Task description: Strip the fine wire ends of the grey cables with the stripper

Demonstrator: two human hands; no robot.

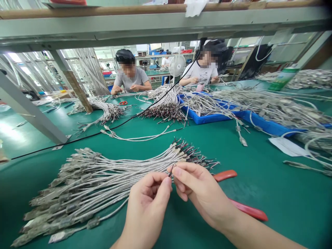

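Observation:
My left hand [149, 204] is closed in a pinch on the dark, thin wire end [171, 170] of a cable. Thumb and fingers of my right hand [194, 183] pinch the tips of the same wires, close beside the left thumb. One grey-white cable [114, 215] with a clear-moulded plug runs behind my left hand; whether it is the held one I cannot tell. Just beyond both hands lies a large bundle of cables [111, 176], plugs to the left and stripped red and black wire ends to the right. Red tool handles [247, 209] show partly behind my right hand.
Across the green table [259, 186] runs a black cord [85, 139]. Blue trays [207, 118] heaped with cables stand at the right back. A metal post [33, 110] rises at left, under an overhead shelf beam [129, 26]. Two people sit opposite, beyond another cable pile [166, 100].

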